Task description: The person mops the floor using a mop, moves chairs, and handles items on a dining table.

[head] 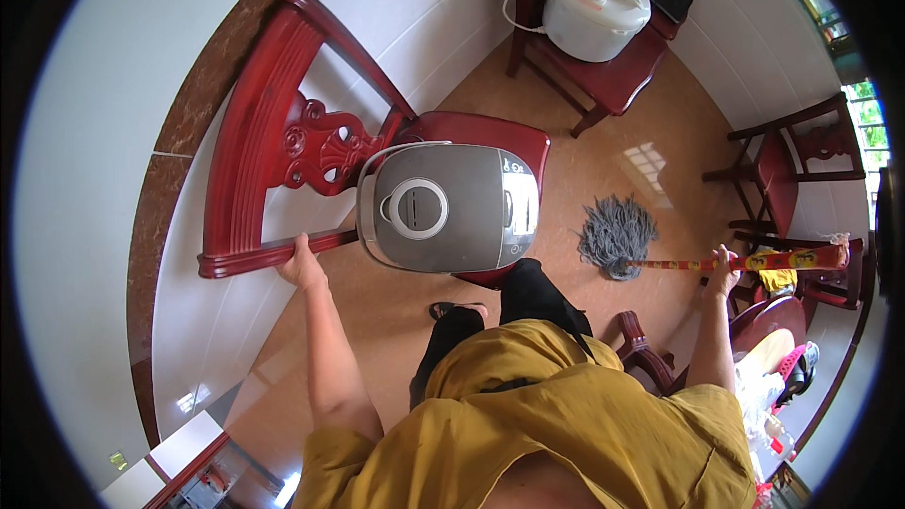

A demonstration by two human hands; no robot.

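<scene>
My left hand (304, 267) grips the near back post of a carved red wooden chair (244, 134). On that chair's seat sits a grey rice cooker (466, 208), its lid down and its carrying handle swung toward the backrest. Out to the right, my right hand (722, 273) is closed around the red and yellow patterned handle of a mop (679, 265). The mop's grey string head (617, 237) rests on the brown floor, to the right of the chair with the cooker.
A second red chair (601, 81) by the far wall holds a white lidded cooker (596, 7) with a white cord. Another chair (778, 170) stands at the right. Near my right arm, a round table (767, 325) carries cluttered items. Tiled wall (205, 332) borders the left.
</scene>
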